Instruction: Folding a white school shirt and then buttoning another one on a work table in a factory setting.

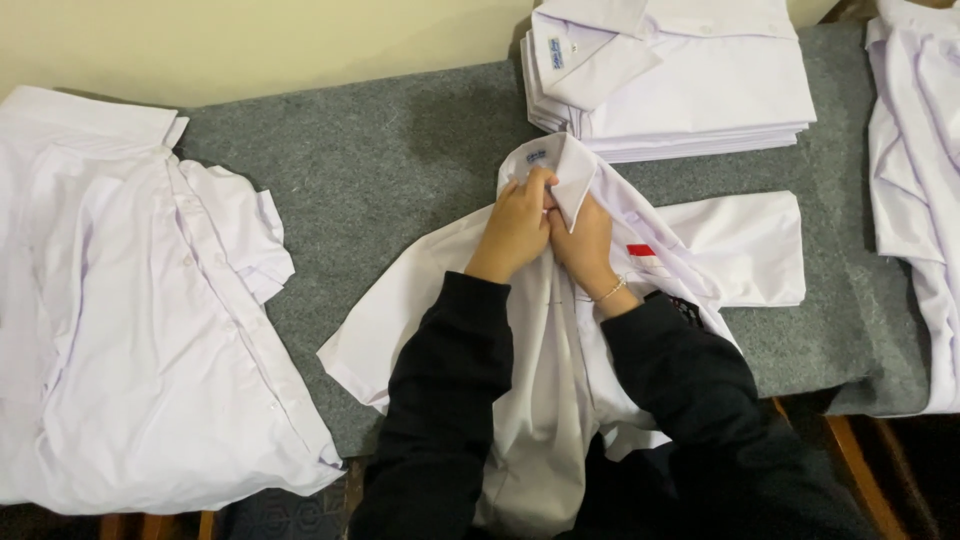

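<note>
A white short-sleeved shirt [740, 250] lies spread on the grey felt table [400, 170], collar away from me, with a small red and white patch on its chest. My left hand [515, 225] and my right hand [585, 245] meet just below the collar, fingers pinching the shirt's front edges together. Both arms wear black sleeves, and a thin bracelet sits on my right wrist. The shirt's lower part hangs over the table's near edge under my arms.
A neat stack of folded white shirts [680, 80] stands at the back. A loose pile of unfolded white shirts [140, 320] covers the left side. More white shirts [915, 190] lie at the right edge. A pale wall runs behind.
</note>
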